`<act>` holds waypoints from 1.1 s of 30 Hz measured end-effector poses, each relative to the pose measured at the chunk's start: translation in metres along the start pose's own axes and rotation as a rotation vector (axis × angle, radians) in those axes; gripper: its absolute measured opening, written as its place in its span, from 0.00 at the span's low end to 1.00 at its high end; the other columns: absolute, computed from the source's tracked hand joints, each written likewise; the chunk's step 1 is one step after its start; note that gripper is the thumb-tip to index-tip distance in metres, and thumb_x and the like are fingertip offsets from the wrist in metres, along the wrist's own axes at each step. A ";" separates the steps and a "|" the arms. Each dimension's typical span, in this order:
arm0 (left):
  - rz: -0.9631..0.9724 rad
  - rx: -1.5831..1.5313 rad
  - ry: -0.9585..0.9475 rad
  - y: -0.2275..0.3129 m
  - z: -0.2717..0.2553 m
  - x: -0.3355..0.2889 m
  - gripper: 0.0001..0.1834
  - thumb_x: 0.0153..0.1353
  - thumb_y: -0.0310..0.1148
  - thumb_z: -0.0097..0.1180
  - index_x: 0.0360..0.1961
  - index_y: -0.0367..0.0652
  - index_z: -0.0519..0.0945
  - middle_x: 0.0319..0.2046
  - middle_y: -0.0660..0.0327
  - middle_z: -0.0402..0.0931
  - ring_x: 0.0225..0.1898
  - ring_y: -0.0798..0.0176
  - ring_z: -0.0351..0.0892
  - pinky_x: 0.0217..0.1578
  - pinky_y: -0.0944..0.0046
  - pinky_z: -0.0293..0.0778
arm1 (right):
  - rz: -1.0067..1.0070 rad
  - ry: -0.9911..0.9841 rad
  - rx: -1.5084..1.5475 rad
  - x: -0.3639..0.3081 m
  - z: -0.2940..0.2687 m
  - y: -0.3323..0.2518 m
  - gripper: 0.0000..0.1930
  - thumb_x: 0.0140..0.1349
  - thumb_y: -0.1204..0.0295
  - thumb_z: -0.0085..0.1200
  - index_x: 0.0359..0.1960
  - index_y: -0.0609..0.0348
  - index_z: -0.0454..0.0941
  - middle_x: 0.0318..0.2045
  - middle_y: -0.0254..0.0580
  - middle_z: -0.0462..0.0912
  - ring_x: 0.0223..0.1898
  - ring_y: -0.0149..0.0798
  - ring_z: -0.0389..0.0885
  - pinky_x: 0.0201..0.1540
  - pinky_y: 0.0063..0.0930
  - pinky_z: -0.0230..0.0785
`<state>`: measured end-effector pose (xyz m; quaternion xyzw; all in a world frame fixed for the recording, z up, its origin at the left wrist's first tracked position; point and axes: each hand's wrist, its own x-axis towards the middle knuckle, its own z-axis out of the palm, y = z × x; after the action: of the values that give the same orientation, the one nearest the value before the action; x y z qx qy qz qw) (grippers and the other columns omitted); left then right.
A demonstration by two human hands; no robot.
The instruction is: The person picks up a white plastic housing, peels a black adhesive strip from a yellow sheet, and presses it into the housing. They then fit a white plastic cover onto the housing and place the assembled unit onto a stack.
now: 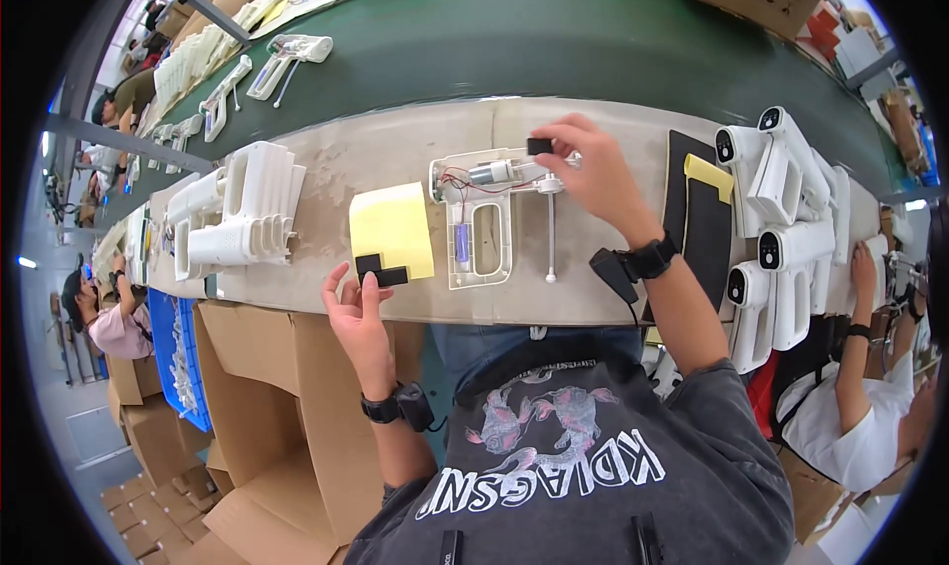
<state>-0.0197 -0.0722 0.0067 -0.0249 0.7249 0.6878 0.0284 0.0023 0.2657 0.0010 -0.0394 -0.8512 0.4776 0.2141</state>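
Observation:
My right hand pinches a small black block, probably foam, over the motor end of an opened white gun-shaped housing. Inside that housing show a silvery motor, thin red and dark wires and a blue cylindrical cell. A white rod with a small knob stretches toward me beside the handle. On a yellow sheet to the left lie black strips. My left hand is at their near side, thumb tip against them and fingers apart.
White housing shells are stacked on the left of the table. Finished white devices crowd the right, beside a black mat. Beyond runs a green conveyor carrying more opened housings. Cardboard boxes stand lower left; co-workers sit either side.

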 end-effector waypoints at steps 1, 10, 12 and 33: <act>0.000 0.006 0.001 0.000 0.001 0.000 0.22 0.71 0.27 0.56 0.62 0.37 0.65 0.38 0.61 0.78 0.37 0.67 0.82 0.46 0.68 0.74 | 0.002 0.000 0.006 0.001 0.006 -0.001 0.16 0.57 0.79 0.65 0.49 0.62 0.83 0.40 0.40 0.81 0.35 0.36 0.79 0.43 0.29 0.74; 0.016 -0.030 0.004 0.003 0.007 -0.009 0.21 0.72 0.25 0.55 0.62 0.36 0.65 0.40 0.59 0.80 0.38 0.68 0.82 0.46 0.68 0.75 | -0.127 -0.185 -0.175 0.012 0.044 0.001 0.13 0.59 0.76 0.64 0.47 0.59 0.84 0.42 0.40 0.81 0.49 0.46 0.77 0.53 0.39 0.72; -0.003 -0.064 -0.004 0.001 0.007 -0.010 0.21 0.72 0.25 0.55 0.62 0.36 0.64 0.40 0.58 0.80 0.38 0.67 0.82 0.46 0.68 0.76 | -0.142 -0.207 -0.245 0.013 0.047 0.004 0.14 0.59 0.75 0.65 0.48 0.59 0.83 0.43 0.39 0.81 0.49 0.46 0.77 0.54 0.39 0.72; 0.065 -0.281 -0.061 0.012 0.019 -0.032 0.25 0.68 0.20 0.58 0.62 0.38 0.62 0.39 0.59 0.77 0.40 0.64 0.86 0.40 0.71 0.79 | -0.289 -0.274 0.137 -0.044 0.092 -0.092 0.17 0.51 0.77 0.71 0.45 0.59 0.84 0.37 0.39 0.81 0.37 0.38 0.79 0.41 0.30 0.74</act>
<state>0.0114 -0.0525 0.0198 0.0159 0.6208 0.7834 0.0245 0.0181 0.1309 0.0218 0.1631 -0.8347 0.4994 0.1651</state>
